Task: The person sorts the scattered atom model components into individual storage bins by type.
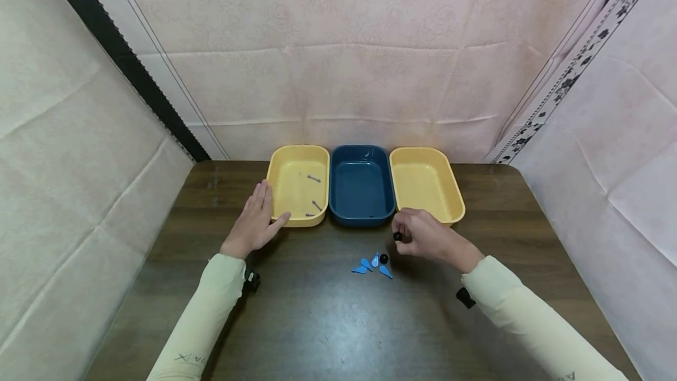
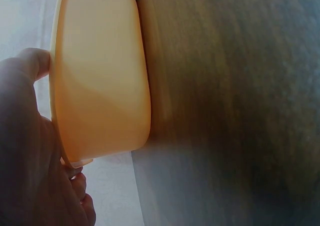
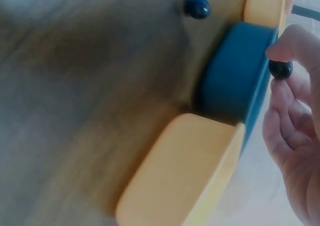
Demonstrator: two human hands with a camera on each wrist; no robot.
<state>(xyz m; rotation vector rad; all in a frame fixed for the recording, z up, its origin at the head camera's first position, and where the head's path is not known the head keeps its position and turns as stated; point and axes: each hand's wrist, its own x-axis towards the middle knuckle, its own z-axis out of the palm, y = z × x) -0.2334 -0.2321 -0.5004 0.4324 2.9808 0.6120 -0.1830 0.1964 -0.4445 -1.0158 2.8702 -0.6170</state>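
My left hand (image 1: 255, 222) rests with fairly straight fingers at the near left corner of the left yellow tray (image 1: 285, 220), thumb over its front rim. A few small greyish-purple pieces (image 1: 314, 179) lie inside that tray. Between thumb and fingertips my right hand (image 1: 425, 237) pinches a small black ball (image 3: 280, 69), close in front of the right yellow tray (image 1: 456, 210) and the blue tray (image 1: 362, 221). On the table just left of the right hand, another black ball (image 1: 384, 258) lies among several blue drop-shaped pieces (image 1: 386, 271).
The three trays stand side by side, the blue one in the middle, along the back of the brown wooden table (image 1: 317, 322). Pale patterned cloth (image 1: 344, 87) hangs behind them and at both sides.
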